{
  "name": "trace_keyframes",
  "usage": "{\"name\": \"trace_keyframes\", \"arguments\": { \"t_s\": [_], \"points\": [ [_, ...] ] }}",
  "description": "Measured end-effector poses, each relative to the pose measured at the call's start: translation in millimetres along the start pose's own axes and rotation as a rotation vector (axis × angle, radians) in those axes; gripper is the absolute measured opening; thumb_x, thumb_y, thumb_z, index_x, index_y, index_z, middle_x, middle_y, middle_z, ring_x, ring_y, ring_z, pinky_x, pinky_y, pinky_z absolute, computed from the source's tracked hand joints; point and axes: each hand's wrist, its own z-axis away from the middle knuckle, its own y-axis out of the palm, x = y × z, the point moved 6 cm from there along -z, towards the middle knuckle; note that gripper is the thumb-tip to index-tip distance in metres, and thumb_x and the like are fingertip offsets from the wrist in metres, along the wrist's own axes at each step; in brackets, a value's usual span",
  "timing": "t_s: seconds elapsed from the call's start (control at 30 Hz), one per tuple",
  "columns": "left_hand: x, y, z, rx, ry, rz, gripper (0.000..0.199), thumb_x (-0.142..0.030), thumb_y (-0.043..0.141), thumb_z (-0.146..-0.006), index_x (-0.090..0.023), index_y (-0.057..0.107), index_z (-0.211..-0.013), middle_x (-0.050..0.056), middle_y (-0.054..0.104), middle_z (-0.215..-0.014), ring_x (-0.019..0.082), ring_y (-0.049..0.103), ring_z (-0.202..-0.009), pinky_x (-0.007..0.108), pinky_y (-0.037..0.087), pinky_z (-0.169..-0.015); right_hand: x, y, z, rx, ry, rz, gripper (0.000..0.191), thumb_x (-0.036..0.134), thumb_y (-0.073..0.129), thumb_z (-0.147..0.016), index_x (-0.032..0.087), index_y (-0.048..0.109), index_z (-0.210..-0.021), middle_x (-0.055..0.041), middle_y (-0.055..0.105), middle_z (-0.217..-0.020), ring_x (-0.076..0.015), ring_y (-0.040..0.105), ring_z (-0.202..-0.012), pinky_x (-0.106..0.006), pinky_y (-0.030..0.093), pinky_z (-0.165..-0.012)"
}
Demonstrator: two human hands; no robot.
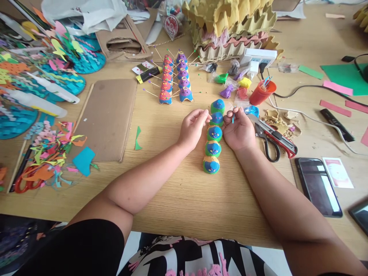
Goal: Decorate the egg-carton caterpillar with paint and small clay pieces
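One near-to-far row of blue-and-green domes (214, 133) reaches between the left hand (193, 128), fingertips pinched, contents unclear, and right hand (239, 129), grasping a thin blue stick (233, 118).

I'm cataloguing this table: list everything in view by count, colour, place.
Five-domed strip: 1, blue and green, front centre
Pinned domed strips: 2, mostly red and purple, back centre
Bumpy egg trays: several, mainly yellow, back
Crumpled plastic bag: 1, white, back left
Flat cardboard sheet: 1, brown, left
Round woven bases: several, blue, far left
Nozzled plastic bottles: several, white, far left
Paper scraps: many, mixed, left
Scissors: 2 pairs, red left, black right
Craft knife: 1, red and black, right
Tapered cup: 1, orange, back right
Bagged lumps: several, mixed, beside cup
Socket block: 1, white, back right
Smartphone: 1, black, right
Left hand: 1, bare, left of the strip
Right hand: 1, bare, right of the strip, holding thin blue stick
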Motion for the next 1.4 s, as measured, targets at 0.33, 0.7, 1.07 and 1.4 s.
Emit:
{"name": "trace_keyframes", "arguments": {
  "t_s": [0.33, 0.7, 1.07, 1.4],
  "points": [
    [2.0, 1.1, -1.7, 0.03, -0.034, 0.116, 0.02, -0.033, 0.065, -0.097, -0.021, 0.081, -0.095, 0.0, 0.07, -0.08, 0.008, 0.054, -0.068, 0.021, 0.046, -0.067, 0.4, -0.2, 0.8, -0.002, -0.002, 0.011, 0.034, 0.047, 0.07, -0.097, 0.024, 0.058, -0.077, 0.0053, 0.059, -0.069, -0.0091, 0.058, -0.062, -0.022, 0.057, -0.067],
    [2.6, 4.8, -0.6, 0.048, 0.028, 0.09, 0.023, -0.039, 0.083, -0.085, -0.022, 0.08, -0.1, 0.003, 0.079, -0.1, 0.013, 0.069, -0.092, 0.026, 0.055, -0.088, -0.2, -0.8, 1.1, 0.014, 0.014, -0.013, 0.032, 0.048, 0.072, -0.096, 0.024, 0.058, -0.078, 0.0059, 0.062, -0.07, -0.0092, 0.059, -0.063, -0.023, 0.057, -0.065],
    [2.7, 3.7, 0.4, 0.04, 0.091, 0.022, 0.024, -0.042, 0.085, -0.084, -0.021, 0.075, -0.09, 0.001, 0.074, -0.09, 0.012, 0.067, -0.089, 0.025, 0.054, -0.089, 0.3, -1.1, 1.6, 0.003, 0.009, 0.017, 0.034, 0.051, 0.074, -0.094, 0.025, 0.057, -0.079, 0.0065, 0.061, -0.069, -0.0094, 0.059, -0.063, -0.024, 0.057, -0.064],
    [-4.1, 3.4, 1.2, -0.012, 0.043, 0.019, 0.022, -0.041, 0.082, -0.087, -0.021, 0.076, -0.092, 0.002, 0.076, -0.09, 0.013, 0.068, -0.088, 0.025, 0.054, -0.083, -0.6, -2.1, 0.7, 0.003, 0.013, 0.001, 0.035, 0.051, 0.075, -0.093, 0.025, 0.057, -0.078, 0.0066, 0.061, -0.069, -0.0097, 0.059, -0.063, -0.024, 0.058, -0.065]
  ]
}}
